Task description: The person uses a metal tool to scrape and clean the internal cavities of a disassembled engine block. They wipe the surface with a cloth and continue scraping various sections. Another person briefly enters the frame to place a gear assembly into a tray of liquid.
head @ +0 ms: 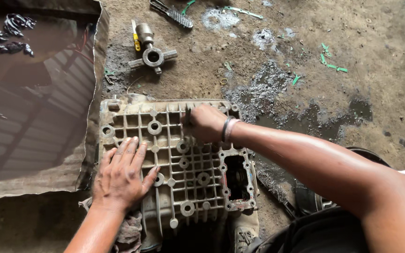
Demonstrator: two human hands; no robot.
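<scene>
Nearest the camera, the person's right forearm crossed from the lower right corner toward a ribbed grey metal casting point(183, 164), a grid-faced housing cover with round bosses and a rectangular opening near its right edge. It lay flat on the dirt floor point(305, 56), its left edge against a sheet of worn metal point(38, 117), and a rag point(130, 232) showed beneath its near-left corner. Judging by the thick ribs and the grime, the casting looked heavy, stiff and somewhat greasy, so a grip on the outer rim or through the rectangular opening would probably serve better than on the narrow ribs. Left hand point(120, 175) lay spread flat, fingers together, pressing on the left part of the grid and holding nothing. Right hand point(207, 122), with a dark band at the wrist, was curled near the casting's far edge around what seemed to be a slim dark tool; what sort it was could not be made out. Farther off on the floor lay a cross-shaped metal part point(153, 56) and a socket-like cylinder point(144, 33).
</scene>
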